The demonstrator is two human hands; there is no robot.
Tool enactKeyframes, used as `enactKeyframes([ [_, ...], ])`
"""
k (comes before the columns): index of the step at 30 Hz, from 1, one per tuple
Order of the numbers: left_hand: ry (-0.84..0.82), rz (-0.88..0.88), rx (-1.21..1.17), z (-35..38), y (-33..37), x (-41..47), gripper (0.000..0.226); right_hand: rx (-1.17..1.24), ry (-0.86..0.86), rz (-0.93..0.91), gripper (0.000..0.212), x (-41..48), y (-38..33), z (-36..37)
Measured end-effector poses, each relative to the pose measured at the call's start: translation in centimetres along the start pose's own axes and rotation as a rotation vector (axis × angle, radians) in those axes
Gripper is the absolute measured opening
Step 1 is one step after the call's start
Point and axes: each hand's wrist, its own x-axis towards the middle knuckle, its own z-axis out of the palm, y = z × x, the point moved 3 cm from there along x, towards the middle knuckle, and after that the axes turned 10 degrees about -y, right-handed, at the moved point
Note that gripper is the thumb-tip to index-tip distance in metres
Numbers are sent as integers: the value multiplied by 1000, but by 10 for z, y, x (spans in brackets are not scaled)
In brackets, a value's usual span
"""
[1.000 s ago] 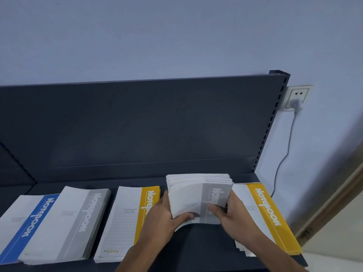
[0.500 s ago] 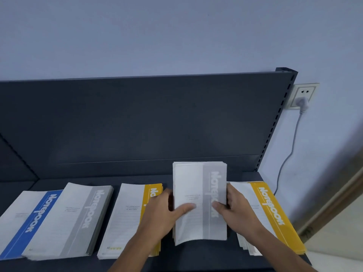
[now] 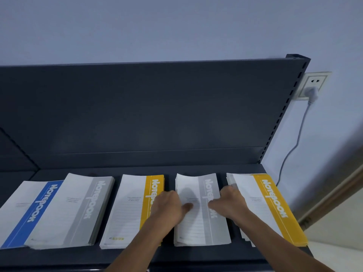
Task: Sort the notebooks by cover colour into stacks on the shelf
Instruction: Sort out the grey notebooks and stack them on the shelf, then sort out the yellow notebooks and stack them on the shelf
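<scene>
Head view: left hand (image 3: 170, 205) and right hand (image 3: 231, 201) grip the grey notebook stack (image 3: 196, 226) by its sides, thumbs on top. It lies on the shelf (image 3: 137, 256) between the left yellow stack (image 3: 133, 209) and the right yellow stack (image 3: 275, 203).

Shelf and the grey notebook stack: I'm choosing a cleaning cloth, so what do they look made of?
The shelf is likely painted sheet metal, matte dark grey; a slotted upright runs up its right edge. The grey notebook stack is probably paper with thin, smooth card covers; the top cover's far edge bows up and the page edges show white.
</scene>
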Motion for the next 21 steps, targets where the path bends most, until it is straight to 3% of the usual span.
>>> enactKeyframes([
  [7, 53, 14, 14, 6, 6, -3, 58, -76, 107, -25, 18, -6, 1, 3],
  [12, 328, 79, 111, -8, 24, -11, 66, -204, 245, -129, 17, -14, 0, -6],
  [14, 402, 164, 93, -13, 39, -13, 58, -250, 323, -172, 29, -17, 6, -17],
  [17, 412, 300, 81, -8, 74, -16, 44, -309, 426, -203, 43, -23, 27, -46],
  [21, 330, 357, 95, 21, 126, -15, 44, -445, 463, -115, 39, -23, 74, -82],
])
